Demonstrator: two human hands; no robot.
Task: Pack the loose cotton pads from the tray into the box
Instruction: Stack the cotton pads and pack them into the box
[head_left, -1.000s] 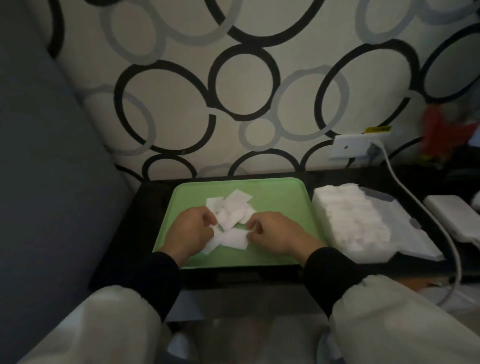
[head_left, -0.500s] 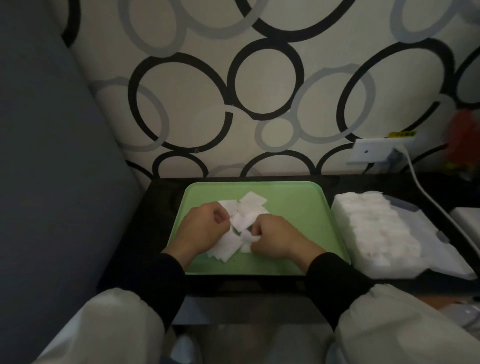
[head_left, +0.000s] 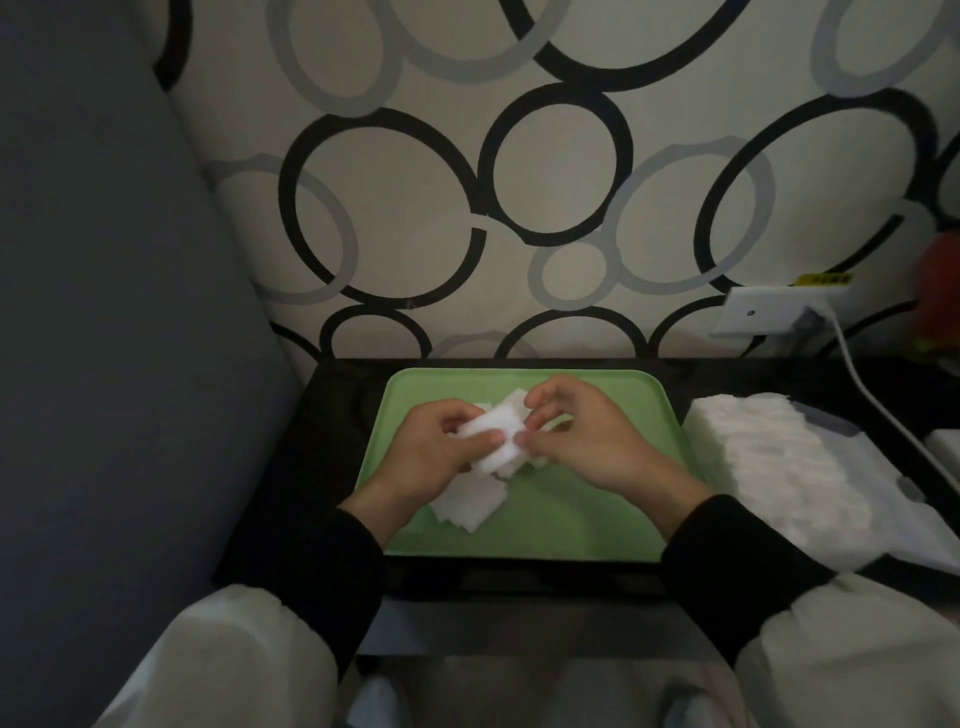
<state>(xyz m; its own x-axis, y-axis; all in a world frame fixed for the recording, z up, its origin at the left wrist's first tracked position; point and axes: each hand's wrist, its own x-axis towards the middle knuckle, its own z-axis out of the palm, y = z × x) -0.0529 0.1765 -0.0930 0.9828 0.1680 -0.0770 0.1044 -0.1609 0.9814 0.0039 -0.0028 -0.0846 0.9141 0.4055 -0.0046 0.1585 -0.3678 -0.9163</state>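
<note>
Head view: a person's two hands meet over a green tray (head_left: 571, 514) on a black table (head_left: 322, 441).
Left hand (head_left: 431, 457): fingers and thumb curl round a small stack of cotton pads (head_left: 496, 441), held just above the tray.
Right hand (head_left: 587, 436): fingers curled, thumb and fingertips pinching the stack's right end.
Loose cotton pads (head_left: 467, 506): an overlapping heap lies on the tray's left half, partly covered by the hand holding the stack.
Box (head_left: 779, 467): open, just right of the tray, filled with rows of white pads.
Wall: a socket (head_left: 763, 314) with a white cable (head_left: 872, 395) running down behind the box.
</note>
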